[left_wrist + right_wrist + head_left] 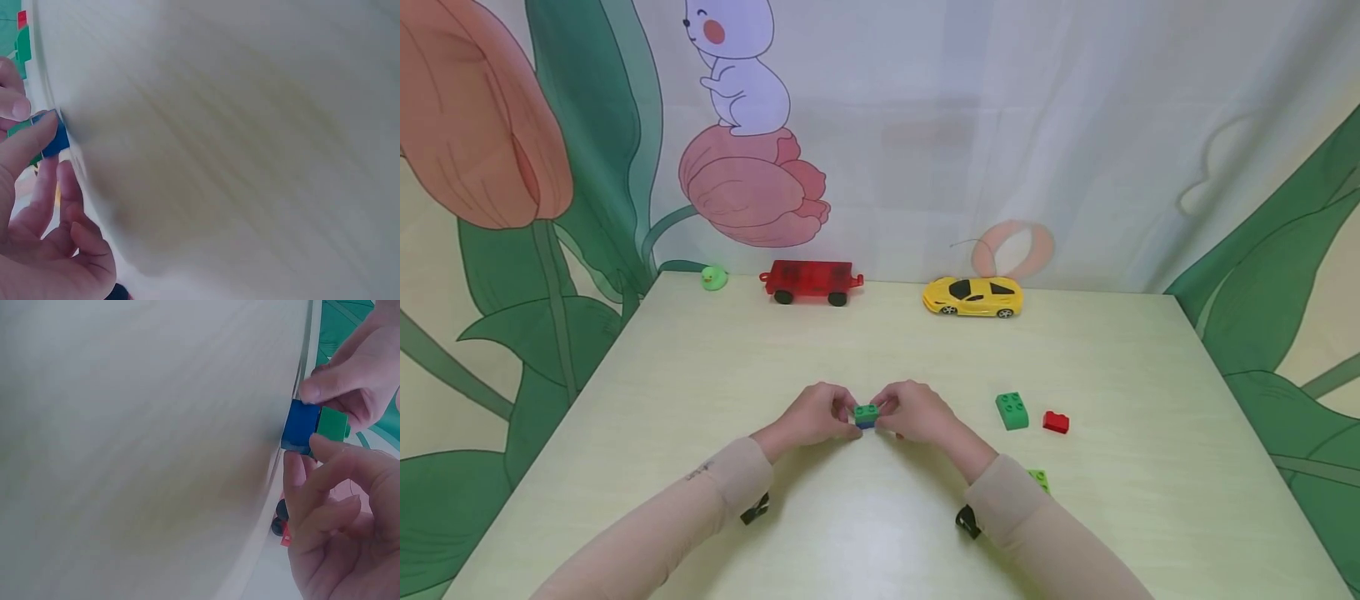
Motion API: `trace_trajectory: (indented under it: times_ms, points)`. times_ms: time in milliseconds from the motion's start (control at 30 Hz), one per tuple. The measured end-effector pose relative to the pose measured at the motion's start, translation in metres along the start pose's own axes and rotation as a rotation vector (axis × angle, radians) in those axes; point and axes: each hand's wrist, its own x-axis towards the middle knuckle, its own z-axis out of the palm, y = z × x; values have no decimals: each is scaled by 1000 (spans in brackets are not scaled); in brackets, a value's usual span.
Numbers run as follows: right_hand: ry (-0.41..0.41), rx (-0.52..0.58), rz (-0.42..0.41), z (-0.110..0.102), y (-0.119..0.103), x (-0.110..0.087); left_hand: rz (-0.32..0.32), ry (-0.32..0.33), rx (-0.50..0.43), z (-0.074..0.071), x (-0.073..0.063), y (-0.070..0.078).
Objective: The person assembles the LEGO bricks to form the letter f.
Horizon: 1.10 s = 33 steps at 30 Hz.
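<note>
Both hands meet around two stacked toy bricks at the middle of the table. The green brick (866, 410) sits on top of the blue brick (300, 424). From the left side, my left hand (814, 414) pinches the blue brick between thumb and finger. My right hand (917, 410) pinches the stack from the right, its thumb (325, 449) at the green brick's lower part and a finger by the blue one. In the right wrist view the blue brick's base is right at the table surface. A small red bit shows below the right hand in the head view.
Right of the hands lie a larger green brick (1012, 411) and a small red brick (1056, 422). The right sleeve partly covers a lime-green brick (1040, 479). Along the back edge stand a green duck (714, 277), a red wagon (811, 280) and a yellow car (973, 297).
</note>
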Motion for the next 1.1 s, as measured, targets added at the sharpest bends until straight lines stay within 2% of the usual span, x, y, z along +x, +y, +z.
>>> trace_trajectory:
  times_ms: [200,400,633,833,1100]
  points:
    - [2,8,44,-2,-1,-1,-15,-73,22,-4,-4,-1]
    - [7,-7,43,-7,-1,-3,-18,-63,0,-9,-5,1]
    - [46,-28,20,-21,-1,-12,16,-66,-23,-8,-2,0]
    - [98,-100,-5,-33,-2,-30,23,-64,-30,-5,-1,-1]
    - [159,-219,-34,-47,-1,-67,38,-30,-33,-2,-1,0]
